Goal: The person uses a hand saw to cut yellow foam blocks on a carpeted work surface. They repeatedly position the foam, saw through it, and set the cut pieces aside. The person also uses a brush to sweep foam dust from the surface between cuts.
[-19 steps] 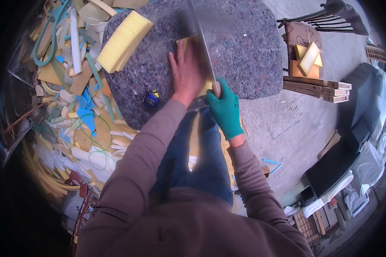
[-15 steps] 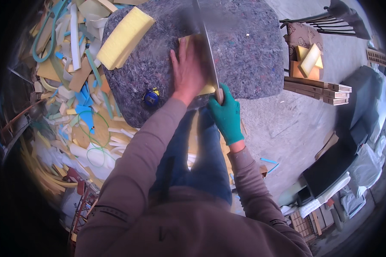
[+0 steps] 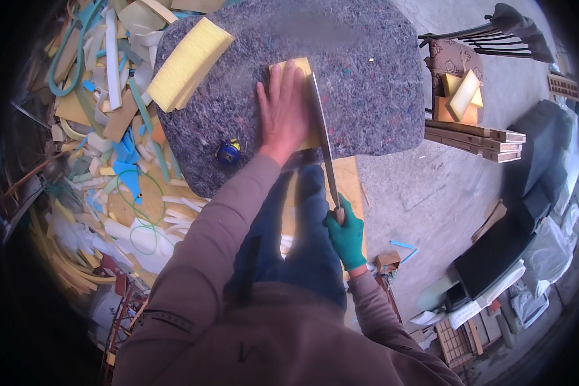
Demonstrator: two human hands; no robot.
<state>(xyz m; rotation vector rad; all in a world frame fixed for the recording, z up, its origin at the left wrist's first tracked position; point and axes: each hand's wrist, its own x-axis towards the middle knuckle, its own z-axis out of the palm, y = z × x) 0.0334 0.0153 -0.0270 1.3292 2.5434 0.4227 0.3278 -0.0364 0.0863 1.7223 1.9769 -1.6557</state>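
My bare left hand [image 3: 282, 109] lies flat with fingers spread on a yellow foam block [image 3: 311, 138], pressing it to the felt-covered table [image 3: 373, 96]. In a green glove, my right hand [image 3: 347, 235] is closed round the wooden handle of a long-bladed knife [image 3: 324, 135]. The blade runs along the right side of the foam, its tip near the block's far end. Most of the block is hidden under my left hand. To the left stand a larger yellow foam block [image 3: 190, 63] and a blue tape measure [image 3: 228, 152].
A heap of foam offcuts [image 3: 119, 109] fills the floor at the left. At the right, foam pieces [image 3: 463, 96] sit on a patterned chair [image 3: 453, 55], beside stacked wooden slats [image 3: 476, 138]. Dark upholstered furniture [image 3: 495, 264] stands farther right.
My right hand has drawn the knife back toward my body, so its blade tip is now near the foam's far end. My left hand stays on the block.
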